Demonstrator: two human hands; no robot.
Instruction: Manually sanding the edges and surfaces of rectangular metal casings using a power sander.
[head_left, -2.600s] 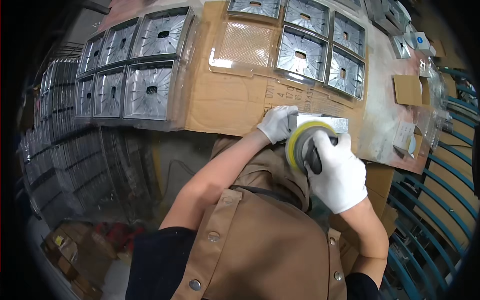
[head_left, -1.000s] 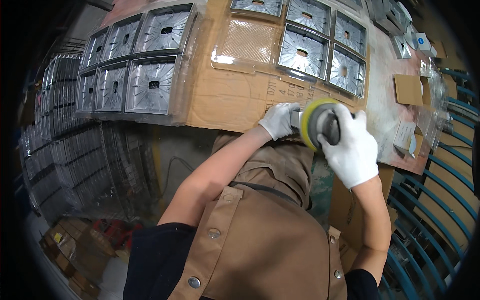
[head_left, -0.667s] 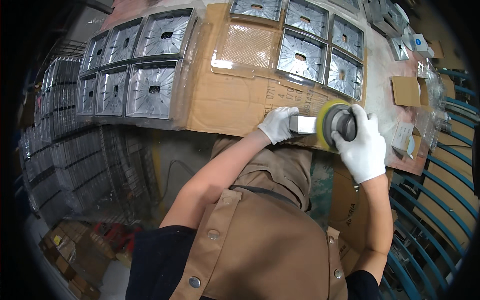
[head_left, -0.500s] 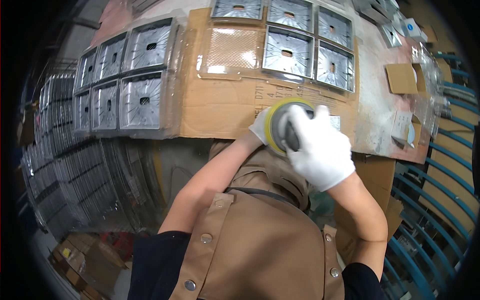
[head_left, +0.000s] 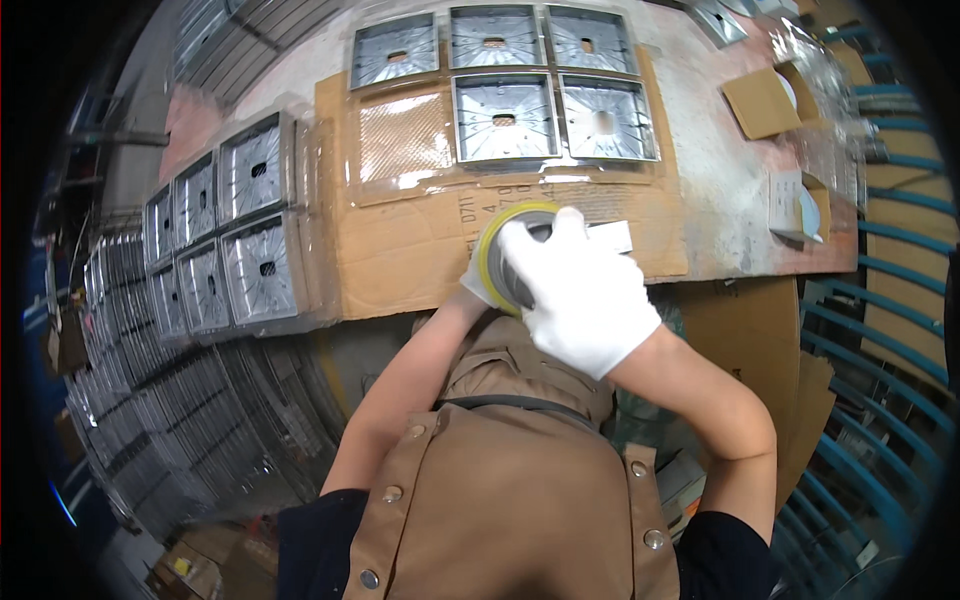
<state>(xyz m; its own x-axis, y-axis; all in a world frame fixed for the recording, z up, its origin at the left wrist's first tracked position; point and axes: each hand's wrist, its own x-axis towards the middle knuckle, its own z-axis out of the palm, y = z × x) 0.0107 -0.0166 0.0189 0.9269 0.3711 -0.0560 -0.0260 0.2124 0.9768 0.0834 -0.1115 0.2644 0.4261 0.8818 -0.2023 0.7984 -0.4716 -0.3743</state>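
Sander (head_left: 503, 258) with yellow-rimmed disc, clenched under gloved right hand (head_left: 583, 297), left hand (head_left: 473, 287) at its 7 o'clock, mostly hidden, grip unclear, cardboard (head_left: 400, 255) on tabletop (head_left: 720, 180) beneath

Right hand (head_left: 583, 298) in a white glove, fingers curled in a closed grip, forearm bare and bent sharply at the elbow. Left hand (head_left: 474, 287) also gloved, mostly hidden beneath the right; left forearm bare, reaching forward.
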